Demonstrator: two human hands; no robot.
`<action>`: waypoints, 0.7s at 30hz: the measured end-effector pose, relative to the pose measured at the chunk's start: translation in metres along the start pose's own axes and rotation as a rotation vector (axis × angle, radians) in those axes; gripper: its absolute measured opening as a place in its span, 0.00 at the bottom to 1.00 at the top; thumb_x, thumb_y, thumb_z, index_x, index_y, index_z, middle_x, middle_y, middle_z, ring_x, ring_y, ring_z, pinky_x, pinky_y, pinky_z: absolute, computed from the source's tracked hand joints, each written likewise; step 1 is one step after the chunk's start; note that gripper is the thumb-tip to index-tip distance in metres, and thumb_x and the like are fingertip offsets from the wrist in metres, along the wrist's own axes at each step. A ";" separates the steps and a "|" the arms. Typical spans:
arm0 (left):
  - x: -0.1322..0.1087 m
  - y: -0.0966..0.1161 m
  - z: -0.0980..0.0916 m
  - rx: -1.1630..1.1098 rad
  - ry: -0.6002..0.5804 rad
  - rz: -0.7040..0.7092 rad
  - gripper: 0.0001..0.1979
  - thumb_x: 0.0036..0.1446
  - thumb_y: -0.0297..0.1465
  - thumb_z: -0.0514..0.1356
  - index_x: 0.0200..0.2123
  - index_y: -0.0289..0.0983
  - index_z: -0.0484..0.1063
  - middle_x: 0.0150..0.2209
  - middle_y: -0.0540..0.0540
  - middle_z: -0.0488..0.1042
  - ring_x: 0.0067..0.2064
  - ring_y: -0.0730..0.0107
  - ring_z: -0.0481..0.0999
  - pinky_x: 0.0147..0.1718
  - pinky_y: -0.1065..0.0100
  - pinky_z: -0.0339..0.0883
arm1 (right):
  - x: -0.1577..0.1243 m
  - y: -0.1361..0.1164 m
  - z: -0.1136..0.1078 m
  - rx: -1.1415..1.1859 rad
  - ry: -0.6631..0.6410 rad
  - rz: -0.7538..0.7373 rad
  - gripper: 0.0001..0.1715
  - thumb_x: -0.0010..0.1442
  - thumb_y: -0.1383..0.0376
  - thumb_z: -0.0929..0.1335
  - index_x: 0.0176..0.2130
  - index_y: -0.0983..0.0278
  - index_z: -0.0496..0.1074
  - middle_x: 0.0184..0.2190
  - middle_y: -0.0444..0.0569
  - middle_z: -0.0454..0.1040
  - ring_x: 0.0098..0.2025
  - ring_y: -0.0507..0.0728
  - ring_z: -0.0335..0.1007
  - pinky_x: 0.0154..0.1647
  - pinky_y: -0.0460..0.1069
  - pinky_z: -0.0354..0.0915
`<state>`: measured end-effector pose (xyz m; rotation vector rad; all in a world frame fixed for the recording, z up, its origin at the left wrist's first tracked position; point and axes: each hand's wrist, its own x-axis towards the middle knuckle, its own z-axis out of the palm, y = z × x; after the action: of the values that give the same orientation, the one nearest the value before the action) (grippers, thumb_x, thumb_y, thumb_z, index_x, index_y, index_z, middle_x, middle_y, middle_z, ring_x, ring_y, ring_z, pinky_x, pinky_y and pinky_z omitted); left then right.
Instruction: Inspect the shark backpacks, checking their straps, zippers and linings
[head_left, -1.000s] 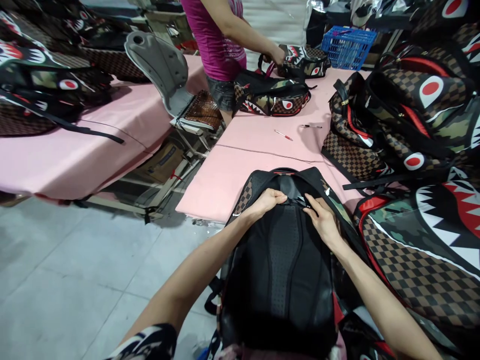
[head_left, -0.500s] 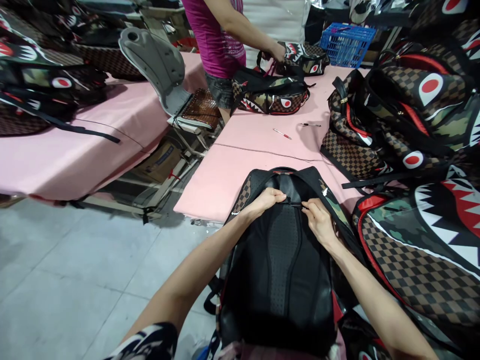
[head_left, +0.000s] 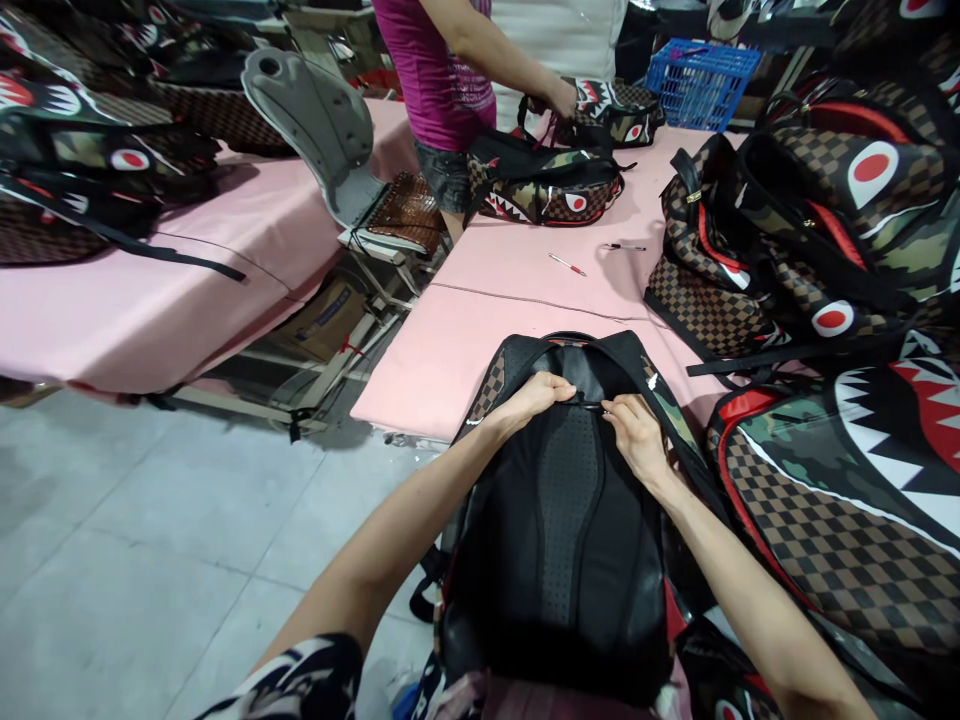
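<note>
A black backpack (head_left: 517,520) lies back panel up before me, its perforated padded strip running down the middle. Near its top, my left hand (head_left: 541,394) pinches dark material between thumb and fingertips. Close by on the other side, my right hand (head_left: 637,435) is closed in a pinch on the same spot. A thin black line of material (head_left: 589,405) spans the gap between the fingertips; whether it is a zip or a strap I cannot tell. Shoulder straps arch above both hands, and brown-check side panels show at the edges.
Several checked, shark-mouth backpacks (head_left: 847,510) crowd the right side of the pink-covered table (head_left: 420,370). Two pens (head_left: 568,264) lie beyond my backpack. Across the table a person in a purple shirt (head_left: 435,80) handles a bag. A grey chair (head_left: 315,130) and blue basket (head_left: 701,85) stand farther off.
Both hands keep their pinch near the top of the backpack, with barely any movement. The whole view has shifted slightly.
</note>
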<state>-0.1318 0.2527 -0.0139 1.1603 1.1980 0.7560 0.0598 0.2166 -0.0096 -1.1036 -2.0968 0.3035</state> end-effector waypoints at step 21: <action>0.008 -0.013 -0.002 -0.015 -0.028 -0.055 0.19 0.42 0.44 0.61 0.16 0.35 0.60 0.15 0.55 0.56 0.18 0.80 0.53 0.21 0.72 0.44 | -0.001 0.007 -0.001 0.096 -0.049 0.040 0.11 0.61 0.69 0.60 0.39 0.62 0.70 0.33 0.50 0.69 0.37 0.56 0.67 0.40 0.53 0.64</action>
<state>-0.1338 0.2567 -0.0289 1.1177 1.1939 0.7038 0.0650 0.2198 -0.0133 -1.0925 -2.0826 0.4500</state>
